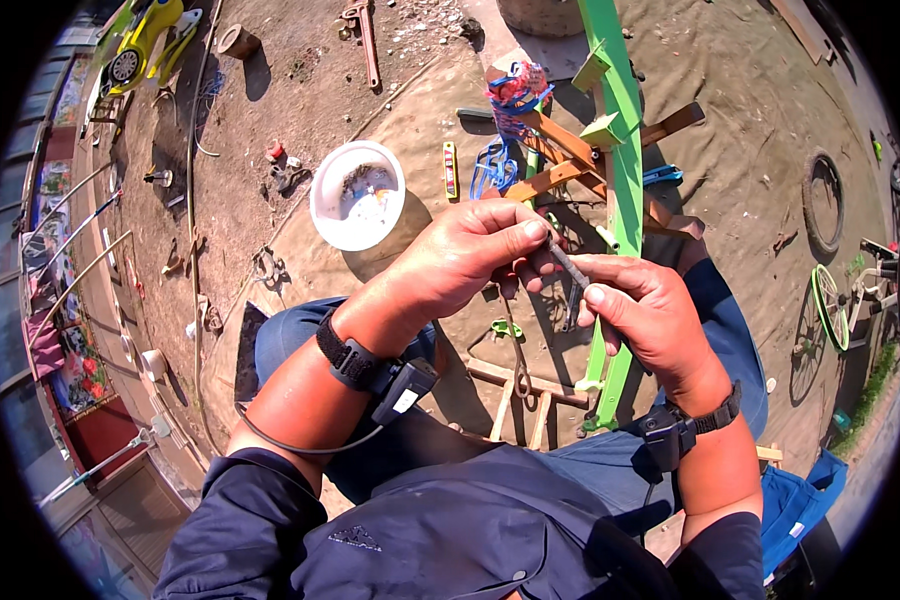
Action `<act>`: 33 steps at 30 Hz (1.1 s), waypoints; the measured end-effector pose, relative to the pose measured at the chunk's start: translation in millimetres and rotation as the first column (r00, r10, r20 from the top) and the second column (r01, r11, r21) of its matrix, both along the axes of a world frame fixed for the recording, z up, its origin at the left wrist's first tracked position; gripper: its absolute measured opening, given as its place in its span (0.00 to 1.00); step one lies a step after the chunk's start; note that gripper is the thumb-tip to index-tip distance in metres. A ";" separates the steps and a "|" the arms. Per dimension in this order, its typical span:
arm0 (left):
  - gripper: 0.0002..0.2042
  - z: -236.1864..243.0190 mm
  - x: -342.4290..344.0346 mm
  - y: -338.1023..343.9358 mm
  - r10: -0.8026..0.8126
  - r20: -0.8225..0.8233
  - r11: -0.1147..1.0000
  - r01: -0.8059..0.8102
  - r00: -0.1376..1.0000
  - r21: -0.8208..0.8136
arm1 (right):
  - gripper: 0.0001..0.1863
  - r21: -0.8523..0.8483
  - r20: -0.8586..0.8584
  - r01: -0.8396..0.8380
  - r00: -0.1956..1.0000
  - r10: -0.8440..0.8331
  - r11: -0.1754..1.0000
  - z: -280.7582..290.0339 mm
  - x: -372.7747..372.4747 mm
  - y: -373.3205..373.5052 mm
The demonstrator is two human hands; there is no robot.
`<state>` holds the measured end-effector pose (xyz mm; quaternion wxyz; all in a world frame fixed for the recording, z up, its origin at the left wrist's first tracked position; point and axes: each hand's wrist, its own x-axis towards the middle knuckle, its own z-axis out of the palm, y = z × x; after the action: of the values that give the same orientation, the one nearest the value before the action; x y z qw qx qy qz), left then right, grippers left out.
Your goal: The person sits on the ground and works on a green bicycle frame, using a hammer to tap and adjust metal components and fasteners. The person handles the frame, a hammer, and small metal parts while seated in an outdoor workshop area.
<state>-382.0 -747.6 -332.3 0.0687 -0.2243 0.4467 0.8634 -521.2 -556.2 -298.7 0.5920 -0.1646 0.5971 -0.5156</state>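
Note:
Between my two hands is a thin grey rod-like piece (568,264), its exact kind not clear. My left hand (485,248) pinches its upper left end between thumb and fingers. My right hand (642,312) is closed on the lower right end, thumb on top. Just below my left hand a thin rusty metal rod (517,350) runs down; I cannot tell whether the hand touches it. A long green beam (625,150) with small blocks on it passes behind my right hand, beside brown crossed wooden legs (555,180).
A white basin (330,205) with residue stands on the ground cloth at left, near a yellow spirit level (451,170). Farther off lie a pipe wrench (367,50), a tyre (823,202) and a yellow toy car (140,50). A wooden frame (545,388) sits between my legs.

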 end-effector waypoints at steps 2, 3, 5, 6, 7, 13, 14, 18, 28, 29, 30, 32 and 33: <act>0.11 -0.4 0.9 -0.5 0.001 -0.001 1.000 -0.001 1.000 -0.028 | 0.18 -0.026 -0.057 -0.016 0.998 0.015 1.000 -0.8 0.2 -0.8; 0.10 0.8 1.6 -0.8 0.007 -0.003 0.999 -0.007 1.000 -0.049 | 0.18 -0.036 -0.075 -0.021 0.997 0.019 0.999 -1.1 0.0 -1.3; 0.11 1.8 2.9 -0.8 0.010 -0.016 0.997 -0.012 1.000 -0.078 | 0.17 -0.056 -0.113 -0.031 0.993 0.025 0.998 -1.7 -0.9 -1.7; 0.11 0.8 3.5 -0.5 0.008 -0.027 0.996 -0.010 1.000 -0.086 | 0.17 -0.062 -0.132 -0.035 0.991 0.026 0.998 -1.2 -0.8 -2.2; 0.11 0.1 3.8 -0.3 0.005 -0.037 0.996 -0.008 0.999 -0.094 | 0.17 -0.068 -0.152 -0.038 0.988 0.028 0.997 0.2 -0.5 -2.9; 0.09 0.3 3.3 0.0 -0.018 -0.034 0.967 0.009 0.999 -0.254 | 0.16 -0.213 -0.529 -0.131 0.849 -0.001 0.968 -13.4 -1.1 2.9; 0.09 0.4 2.9 -0.3 -0.026 -0.038 0.953 0.013 0.999 -0.302 | 0.16 -0.219 -0.635 -0.189 0.772 0.008 0.957 -14.1 -3.4 2.4; 0.09 4.1 2.8 0.1 -0.071 -0.034 0.870 0.045 0.997 -0.492 | 0.18 -0.174 -0.896 -0.305 0.444 -0.022 0.936 -11.2 -5.4 0.2; 0.08 -1.3 2.7 7.7 -0.021 0.022 0.846 0.029 1.000 -0.532 | 0.12 -0.202 -0.979 -0.232 0.032 -0.200 0.952 -19.3 -3.4 -6.4; 0.08 -1.4 2.1 9.4 0.006 0.029 0.860 0.010 1.000 -0.510 | 0.12 -0.219 -0.976 -0.217 0.029 -0.218 0.951 -19.6 -2.9 -6.4; 0.08 -1.9 2.4 10.1 0.035 0.040 0.873 -0.011 0.999 -0.487 | 0.12 -0.220 -0.975 -0.208 0.019 -0.221 0.953 -19.9 -2.0 -7.8; 0.08 -3.8 3.3 11.5 0.080 0.037 0.897 -0.055 0.996 -0.439 | 0.12 -0.222 -0.974 -0.190 -0.001 -0.226 0.956 -20.4 -0.2 -10.5; 0.08 -5.0 3.8 12.9 0.095 0.021 0.907 -0.078 0.995 -0.413 | 0.11 -0.224 -0.973 -0.186 -0.008 -0.230 0.957 -20.4 0.2 -10.7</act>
<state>-378.2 -734.7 -337.3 -0.0093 -0.2709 0.6065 0.7474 -521.1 -566.8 -319.1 -0.0484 -0.5566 0.7587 -0.3350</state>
